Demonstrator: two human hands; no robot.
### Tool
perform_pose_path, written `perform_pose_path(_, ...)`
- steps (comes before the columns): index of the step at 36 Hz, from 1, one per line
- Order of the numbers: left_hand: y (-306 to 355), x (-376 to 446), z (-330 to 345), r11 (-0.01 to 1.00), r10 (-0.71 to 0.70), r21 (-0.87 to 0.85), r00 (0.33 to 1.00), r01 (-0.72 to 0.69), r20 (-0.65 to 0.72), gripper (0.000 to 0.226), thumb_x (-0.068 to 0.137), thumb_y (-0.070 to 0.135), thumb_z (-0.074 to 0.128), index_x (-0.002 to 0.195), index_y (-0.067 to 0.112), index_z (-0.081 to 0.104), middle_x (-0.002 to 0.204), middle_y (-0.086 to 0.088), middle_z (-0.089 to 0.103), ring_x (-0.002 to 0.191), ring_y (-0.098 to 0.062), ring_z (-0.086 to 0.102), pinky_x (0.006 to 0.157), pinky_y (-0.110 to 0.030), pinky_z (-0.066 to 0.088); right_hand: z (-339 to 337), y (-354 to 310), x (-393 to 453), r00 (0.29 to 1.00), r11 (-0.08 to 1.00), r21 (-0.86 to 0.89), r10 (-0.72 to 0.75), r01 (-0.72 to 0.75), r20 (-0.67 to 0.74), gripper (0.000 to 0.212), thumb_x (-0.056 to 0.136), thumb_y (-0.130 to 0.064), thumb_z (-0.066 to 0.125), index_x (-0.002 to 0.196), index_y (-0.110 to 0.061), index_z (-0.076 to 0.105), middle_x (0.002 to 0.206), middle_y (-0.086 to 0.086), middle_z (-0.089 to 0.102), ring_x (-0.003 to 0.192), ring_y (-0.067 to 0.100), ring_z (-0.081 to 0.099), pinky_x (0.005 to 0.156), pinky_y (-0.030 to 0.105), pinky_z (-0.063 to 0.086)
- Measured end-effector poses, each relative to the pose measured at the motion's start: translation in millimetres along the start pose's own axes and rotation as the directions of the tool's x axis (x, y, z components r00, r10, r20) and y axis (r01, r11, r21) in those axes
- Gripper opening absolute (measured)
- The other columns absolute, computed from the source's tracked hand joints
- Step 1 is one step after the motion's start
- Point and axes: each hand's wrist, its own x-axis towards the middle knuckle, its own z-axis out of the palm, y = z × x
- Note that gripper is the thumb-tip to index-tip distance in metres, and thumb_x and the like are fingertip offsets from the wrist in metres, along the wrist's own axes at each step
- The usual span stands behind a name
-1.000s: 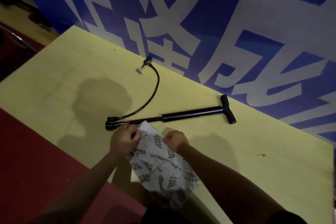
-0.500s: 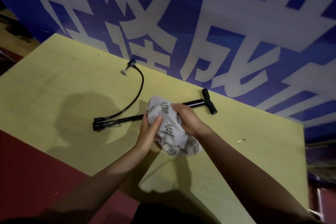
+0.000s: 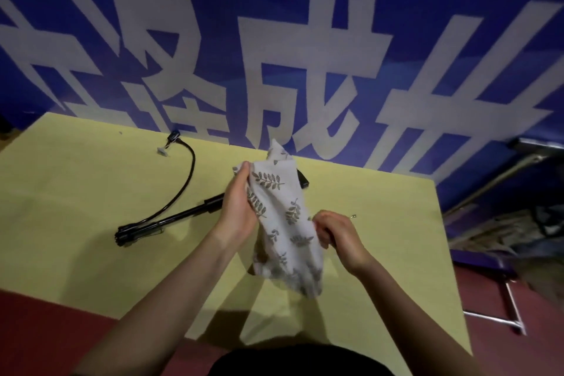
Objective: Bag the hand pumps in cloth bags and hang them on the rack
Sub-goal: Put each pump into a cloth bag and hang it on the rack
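Observation:
A black hand pump [image 3: 171, 218] lies on the yellow table [image 3: 70, 198], its hose [image 3: 186, 180] curving away toward the far edge. Its T-handle [image 3: 303, 181] peeks out behind a white cloth bag with a grey leaf print [image 3: 282, 217], which I hold up above the table. My left hand [image 3: 236, 207] grips the bag's upper left edge. My right hand [image 3: 337, 236] pinches the bag's right edge lower down. The bag hides the pump's upper shaft.
A blue banner with large white characters [image 3: 305, 70] rises behind the table. A small metal pin [image 3: 353, 216] lies on the table to the right. A metal frame [image 3: 506, 299] and piled material stand at the right on the red floor [image 3: 45, 333].
Both hands have lifted the bag off the table's near edge and spread it out lengthwise in front of the pump's handle. The view has shifted to the right.

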Motion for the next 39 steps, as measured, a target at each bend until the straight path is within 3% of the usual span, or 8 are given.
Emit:
perform_pose_path(7, -4, -17, 32, 1.0, -0.008, -0.013, 0.995, 0.01, 0.098, 0.05, 0.101, 0.041, 0.039, 0.059, 0.021, 0.058, 0.065, 0.0, 0.068, 0.064, -0.011, 0.068, 0.062, -0.023, 0.053, -21, 27, -17, 0.994, 0.984, -0.139, 0.111, -0.113, -0.02, 0.014, 0.09, -0.03, 0.056, 0.098, -0.021, 0.062, 0.082, -0.003, 0.056, 0.076, 0.013, 0.053, 0.063, 0.024, 0.043)
perform_pose_path(11, 3, -20, 48, 0.983, -0.052, -0.176, 0.998, 0.055, 0.024, 0.056, 0.095, 0.052, 0.044, 0.121, 0.006, 0.063, 0.123, -0.018, 0.064, 0.116, -0.032, 0.06, 0.101, -0.046, 0.044, -27, 39, -17, 0.987, 0.982, -0.094, 0.16, -0.162, -0.036, 0.062, 0.074, -0.054, 0.058, 0.128, -0.023, 0.053, 0.12, -0.001, 0.057, 0.114, 0.013, 0.053, 0.093, 0.028, 0.044)
perform_pose_path(13, 5, -20, 55, 0.974, -0.056, -0.218, 0.998, 0.059, 0.021, 0.054, 0.096, 0.05, 0.044, 0.115, 0.004, 0.065, 0.124, -0.02, 0.063, 0.117, -0.034, 0.059, 0.104, -0.048, 0.041, -31, 45, -19, 0.975, 0.975, -0.001, 0.222, -0.223, -0.015, 0.08, 0.071, -0.065, 0.06, 0.14, -0.027, 0.044, 0.135, -0.007, 0.049, 0.125, 0.011, 0.046, 0.104, 0.034, 0.037)
perform_pose_path(16, 8, -23, 68, 0.963, -0.013, -0.268, 0.999, 0.024, 0.04, 0.051, 0.099, 0.043, 0.041, 0.08, 0.011, 0.075, 0.103, -0.014, 0.071, 0.099, -0.03, 0.066, 0.094, -0.045, 0.047, -36, 53, -22, 0.957, 0.945, 0.154, 0.283, -0.289, 0.059, 0.065, 0.073, -0.071, 0.058, 0.131, -0.042, 0.051, 0.134, -0.023, 0.051, 0.126, 0.004, 0.043, 0.105, 0.038, 0.028)
perform_pose_path(21, 19, -23, 73, 0.955, 0.047, -0.291, 0.998, -0.059, -0.049, 0.042, 0.099, 0.041, 0.043, 0.112, 0.009, 0.066, 0.12, -0.017, 0.066, 0.115, -0.034, 0.06, 0.102, -0.049, 0.044, -33, 63, -29, 0.926, 0.898, 0.248, 0.317, -0.363, 0.206, 0.05, 0.085, -0.053, 0.059, 0.127, -0.026, 0.061, 0.127, -0.003, 0.065, 0.122, 0.026, 0.057, 0.109, 0.055, 0.035)
perform_pose_path(30, 2, -6, 11, 0.882, 0.295, 0.466, 0.858, -0.075, -0.42, 0.031, 0.098, 0.034, 0.049, 0.124, 0.019, 0.051, 0.118, -0.003, 0.056, 0.106, -0.02, 0.055, 0.087, -0.036, 0.047, -35, 21, -37, 0.978, 0.959, 0.194, 0.208, -0.206, 0.011, 0.03, 0.1, -0.023, 0.049, 0.098, -0.006, 0.073, 0.101, 0.016, 0.073, 0.097, 0.034, 0.069, 0.094, 0.049, 0.05)
perform_pose_path(34, -16, -13, 5, 0.702, 0.366, 0.709, 0.889, -0.07, -0.275, 0.038, 0.097, 0.039, 0.049, 0.133, 0.024, 0.051, 0.131, 0.001, 0.042, 0.119, -0.015, 0.044, 0.101, -0.033, 0.037, -28, -13, -24, 0.986, 0.945, 0.282, 0.15, -0.163, 0.066, 0.029, 0.097, -0.019, 0.052, 0.084, -0.007, 0.075, 0.096, 0.02, 0.073, 0.089, 0.033, 0.07, 0.083, 0.039, 0.053)
perform_pose_path(39, -41, -34, 31, 0.778, 0.117, 0.626, 0.992, -0.056, -0.056, 0.034, 0.102, 0.034, 0.036, 0.115, 0.015, 0.062, 0.115, -0.005, 0.064, 0.109, -0.021, 0.06, 0.09, -0.036, 0.05, -9, -44, -3, 0.983, 0.86, 0.479, 0.121, -0.174, 0.14, 0.037, 0.087, -0.027, 0.062, 0.101, 0.007, 0.061, 0.101, 0.03, 0.063, 0.091, 0.037, 0.063, 0.091, 0.045, 0.046)
